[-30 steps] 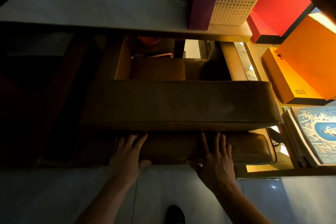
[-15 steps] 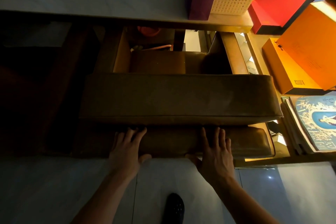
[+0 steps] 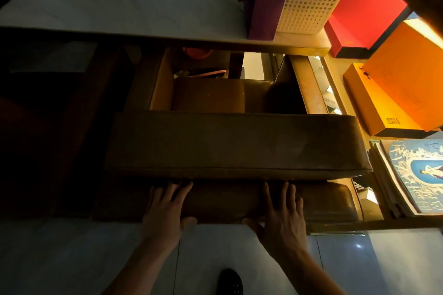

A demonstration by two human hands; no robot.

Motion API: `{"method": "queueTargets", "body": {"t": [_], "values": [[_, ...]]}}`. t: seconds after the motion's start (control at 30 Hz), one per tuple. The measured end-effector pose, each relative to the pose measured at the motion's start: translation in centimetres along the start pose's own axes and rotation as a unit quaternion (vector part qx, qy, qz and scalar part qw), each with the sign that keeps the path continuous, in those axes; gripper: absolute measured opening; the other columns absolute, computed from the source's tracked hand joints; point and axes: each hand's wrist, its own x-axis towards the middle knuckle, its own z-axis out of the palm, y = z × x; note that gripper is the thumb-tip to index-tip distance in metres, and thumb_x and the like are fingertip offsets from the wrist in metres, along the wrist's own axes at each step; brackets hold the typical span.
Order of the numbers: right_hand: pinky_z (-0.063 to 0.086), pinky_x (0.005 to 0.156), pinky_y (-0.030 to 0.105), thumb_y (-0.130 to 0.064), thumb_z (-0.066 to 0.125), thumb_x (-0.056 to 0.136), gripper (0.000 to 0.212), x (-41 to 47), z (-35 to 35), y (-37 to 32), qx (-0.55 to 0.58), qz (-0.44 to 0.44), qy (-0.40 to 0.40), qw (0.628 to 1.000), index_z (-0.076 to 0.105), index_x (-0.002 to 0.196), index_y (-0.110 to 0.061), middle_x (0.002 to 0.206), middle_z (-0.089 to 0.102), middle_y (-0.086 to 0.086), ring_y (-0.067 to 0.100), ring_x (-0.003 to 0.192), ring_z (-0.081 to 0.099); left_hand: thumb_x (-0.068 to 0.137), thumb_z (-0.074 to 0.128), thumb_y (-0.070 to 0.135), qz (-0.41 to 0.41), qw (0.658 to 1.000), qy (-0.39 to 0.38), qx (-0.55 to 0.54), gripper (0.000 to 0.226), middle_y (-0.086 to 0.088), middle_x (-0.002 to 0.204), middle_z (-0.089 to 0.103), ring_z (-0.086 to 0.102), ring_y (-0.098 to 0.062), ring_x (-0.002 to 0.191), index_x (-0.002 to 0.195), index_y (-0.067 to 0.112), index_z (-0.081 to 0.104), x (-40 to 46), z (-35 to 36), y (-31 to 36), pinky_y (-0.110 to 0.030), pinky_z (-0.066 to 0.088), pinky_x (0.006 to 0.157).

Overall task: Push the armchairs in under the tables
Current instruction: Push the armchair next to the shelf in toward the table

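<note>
— Where does the brown leather armchair [image 3: 237,143] sit relative to the person's hands?
— Its wide backrest lies just beyond them. The left hand [image 3: 165,208] and the right hand [image 3: 281,213] are set apart, fingers straight and spread, palms flat against the chair's rear face below the backrest's top edge. The seat end reaches the near edge of the pale marble-patterned worktop [image 3: 134,2].

— Any containers?
— A white perforated plastic basket [image 3: 309,7] stands on the worktop's right end, touching a purple paper bag [image 3: 263,0]. Their contents cannot be made out.

— What else surrounds it?
— To the right, a red flat box [image 3: 364,9], orange flat boxes [image 3: 395,88] and a stack of blue-printed boards [image 3: 422,175].

— Anything hard to read?
— The left side under the worktop is in deep shadow. A dark shoe [image 3: 230,282] is cut off at the bottom edge, on the pale tiled floor [image 3: 60,258].
</note>
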Motion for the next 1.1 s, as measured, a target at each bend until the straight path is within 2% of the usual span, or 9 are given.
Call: {"method": "queueTargets", "body": {"t": [0.2,0.4,0.47,0.57,0.63,0.7,0.83,1.0,1.1], "values": [[0.033,0.112,0.065,-0.09,0.041,0.076,0.108,0.1,-0.8,-0.4,-0.006,0.007,-0.013,1.0,0.027,0.158,-0.021,0.157,0.027,0.034,0.054,0.144,0.027,0.074,0.075,0.056,-0.013,1.0,-0.012,0.012,0.089,0.006,0.146,0.04,0.03,-0.029,0.131,0.15,0.037,0.032,-0.1,-0.5,0.7,-0.049,0.026,0.117],[0.009,0.124,0.058,-0.082,0.039,0.086,0.102,-0.2,-3.4,-0.4,0.011,-0.01,-0.065,0.998,-0.009,0.159,-0.029,0.165,-0.012,0.023,0.045,0.152,-0.009,0.087,0.06,0.058,-0.038,0.994,-0.098,0.028,0.093,0.006,0.163,0.005,0.006,-0.022,0.148,0.155,0.038,0.0,-0.6,-2.2,1.6,-0.044,0.017,0.119],[0.01,0.124,0.056,-0.082,0.036,0.086,0.101,-0.3,-3.7,0.0,0.018,-0.015,-0.069,0.997,-0.011,0.159,-0.031,0.166,-0.013,0.021,0.044,0.152,-0.012,0.088,0.059,0.057,-0.042,0.991,-0.121,0.024,0.091,0.008,0.164,-0.002,0.001,-0.021,0.149,0.155,0.039,0.0,-0.9,-2.7,1.8,-0.044,0.019,0.117],[0.016,0.123,0.054,-0.084,0.033,0.085,0.101,-0.8,-4.1,0.1,0.017,-0.017,-0.085,0.996,-0.009,0.159,-0.031,0.166,-0.012,0.02,0.042,0.152,-0.011,0.088,0.06,0.056,-0.047,0.99,-0.134,0.018,0.086,0.009,0.164,0.002,0.009,-0.021,0.148,0.154,0.04,0.009,-2.2,-3.6,1.8,-0.043,0.02,0.116],[0.025,0.12,0.052,-0.082,0.039,0.086,0.1,-1.5,-4.9,-0.4,0.017,-0.014,-0.105,0.994,-0.003,0.16,-0.029,0.167,-0.006,0.019,0.042,0.153,-0.004,0.088,0.06,0.057,-0.048,0.989,-0.14,0.015,0.083,0.008,0.162,0.01,0.018,-0.022,0.145,0.154,0.039,0.012,-3.1,-4.4,1.5,-0.042,0.024,0.115],[0.039,0.113,0.048,-0.079,0.047,0.084,0.096,-2.2,-5.7,-1.0,0.028,-0.01,-0.123,0.992,0.011,0.158,-0.029,0.163,0.009,0.018,0.04,0.15,0.014,0.089,0.058,0.059,-0.051,0.987,-0.153,0.011,0.083,0.006,0.161,0.016,0.023,-0.023,0.143,0.155,0.037,0.012,-4.3,-5.3,1.3,-0.041,0.026,0.114],[0.054,0.092,0.039,-0.082,0.046,0.08,0.08,-3.6,-7.9,-2.7,0.022,-0.019,-0.157,0.987,0.042,0.144,-0.034,0.141,0.048,0.002,0.025,0.122,0.054,0.087,0.056,0.064,-0.054,0.985,-0.164,-0.02,0.084,0.006,0.16,0.02,0.022,-0.022,0.144,0.154,0.037,0.014,-6.2,-7.7,-0.3,-0.042,0.027,0.115],[0.052,0.089,0.036,-0.08,0.049,0.08,0.072,-7.1,-11.9,-9.0,0.035,-0.042,-0.144,0.988,0.048,0.138,-0.037,0.133,0.059,-0.002,0.023,0.119,0.061,0.084,0.057,0.068,-0.035,0.983,-0.173,-0.057,0.085,0.009,0.159,0.021,0.025,-0.02,0.143,0.153,0.036,0.019,-9.2,-13.3,-4.9,-0.041,0.03,0.113],[0.051,0.095,0.036,-0.079,0.052,0.08,0.078,-9.2,-13.5,-13.1,0.046,-0.049,-0.133,0.989,0.046,0.142,-0.034,0.138,0.058,-0.002,0.023,0.124,0.058,0.08,0.057,0.073,-0.034,0.984,-0.162,-0.064,0.088,0.011,0.158,0.023,0.028,-0.019,0.142,0.152,0.038,0.02,-10.8,-15.9,-8.0,-0.044,0.034,0.111]]}}
